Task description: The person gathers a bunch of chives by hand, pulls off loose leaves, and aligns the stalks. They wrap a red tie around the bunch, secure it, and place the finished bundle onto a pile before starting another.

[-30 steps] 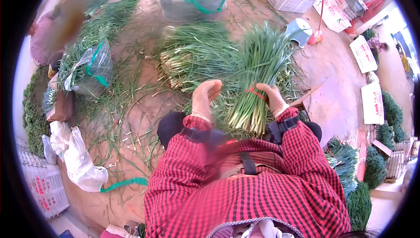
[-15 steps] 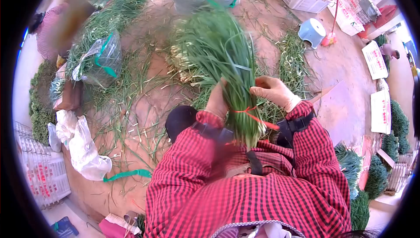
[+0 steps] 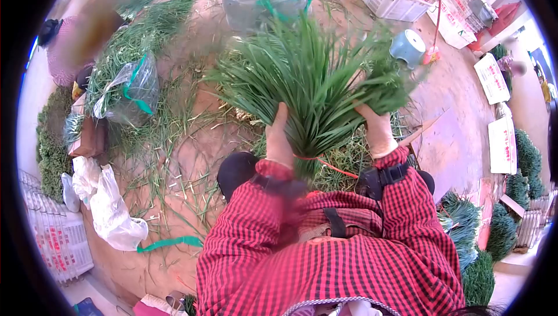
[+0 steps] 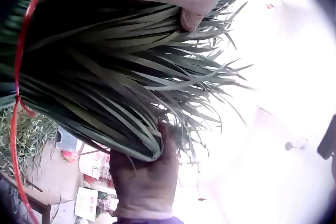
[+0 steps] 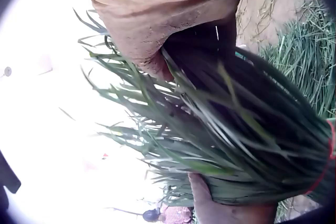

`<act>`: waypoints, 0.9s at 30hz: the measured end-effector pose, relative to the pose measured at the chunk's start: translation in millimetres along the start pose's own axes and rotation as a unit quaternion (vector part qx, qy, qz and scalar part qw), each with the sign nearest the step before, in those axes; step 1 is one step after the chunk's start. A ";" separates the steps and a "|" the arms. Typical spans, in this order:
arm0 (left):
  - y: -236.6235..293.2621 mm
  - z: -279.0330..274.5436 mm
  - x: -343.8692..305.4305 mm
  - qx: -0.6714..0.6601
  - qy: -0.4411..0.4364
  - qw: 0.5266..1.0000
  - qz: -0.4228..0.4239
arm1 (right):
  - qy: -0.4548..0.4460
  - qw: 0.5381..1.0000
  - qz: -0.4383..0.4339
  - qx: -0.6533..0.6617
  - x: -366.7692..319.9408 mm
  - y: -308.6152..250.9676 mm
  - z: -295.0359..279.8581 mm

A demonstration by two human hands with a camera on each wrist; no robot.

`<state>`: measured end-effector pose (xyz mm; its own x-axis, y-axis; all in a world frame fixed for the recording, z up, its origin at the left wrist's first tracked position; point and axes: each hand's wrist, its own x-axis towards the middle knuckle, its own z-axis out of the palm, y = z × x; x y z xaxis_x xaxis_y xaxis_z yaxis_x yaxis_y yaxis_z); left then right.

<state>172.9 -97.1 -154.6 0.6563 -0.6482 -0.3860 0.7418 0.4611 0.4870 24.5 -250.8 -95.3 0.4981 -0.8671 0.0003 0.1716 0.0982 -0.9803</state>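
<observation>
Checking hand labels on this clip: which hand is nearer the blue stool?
Right. The right hand holds the green bunch on the side toward the blue stool; the left hand is on the bunch's other side, farther off.

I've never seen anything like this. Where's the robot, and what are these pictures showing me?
There is no robot here: a person in a red-and-black checked jacket is working with their left hand and right hand. The wide, round picture comes from a camera on the person's head, looking forward and down. The other two come from cameras worn on each wrist; in each, that wrist's own hand looms large at the top, with the other hand below.

Both hands hold a thick bundle of long, flat green leaves. A thin red tie goes around it, and the leaves fan out beyond the tie.

On the brown floor lie scattered green leaf scraps, a crumpled white plastic bag and a bright green strip.
</observation>
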 end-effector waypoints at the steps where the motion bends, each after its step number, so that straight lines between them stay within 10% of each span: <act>1: 2.0 1.5 -0.9 -0.014 -0.024 1.000 -0.006 | 0.010 0.999 0.039 -0.036 -3.8 -1.7 -13.6; 12: -2.5 14.8 -14.5 0.080 0.000 0.994 0.072 | 0.061 0.991 0.051 -0.109 -16.5 -27.3 -54.2; 16: 2.0 16.9 -18.0 0.138 0.015 0.989 0.057 | 0.110 0.949 -0.229 -0.187 -16.7 -76.6 -57.2; 27: -2.7 16.2 -18.8 0.064 -0.046 0.996 0.028 | -0.090 0.792 -0.356 -0.488 -63.2 -110.1 25.2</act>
<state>156.4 -96.0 -135.9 0.6773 -0.6783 -0.2849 0.6762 0.4213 0.6044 -4.5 -194.5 17.5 0.6984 -0.4412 0.5636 -0.2325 -0.8846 -0.4043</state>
